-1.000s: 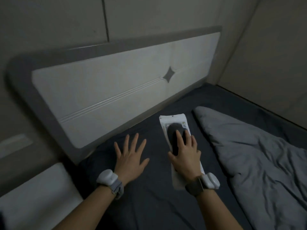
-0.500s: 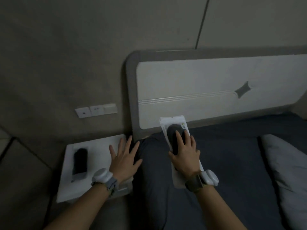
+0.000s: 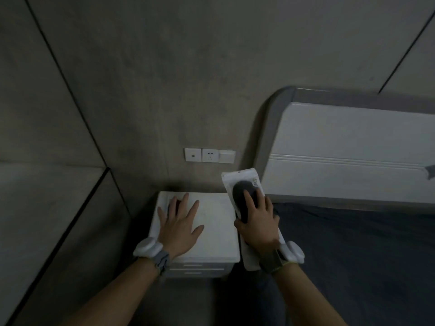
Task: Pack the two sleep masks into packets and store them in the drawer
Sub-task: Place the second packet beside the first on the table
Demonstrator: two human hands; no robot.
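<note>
**Packed sleep mask held beside a nightstand**

The right hand [image 3: 257, 225] grips a white packet [image 3: 240, 182] with a dark sleep mask [image 3: 240, 196] inside, above the edge of the bed [image 3: 353, 243]. The left hand [image 3: 179, 228], fingers spread, hovers over the white nightstand [image 3: 216, 231], partly hiding a dark object beneath it. The drawers [image 3: 195, 270] are closed.
</note>
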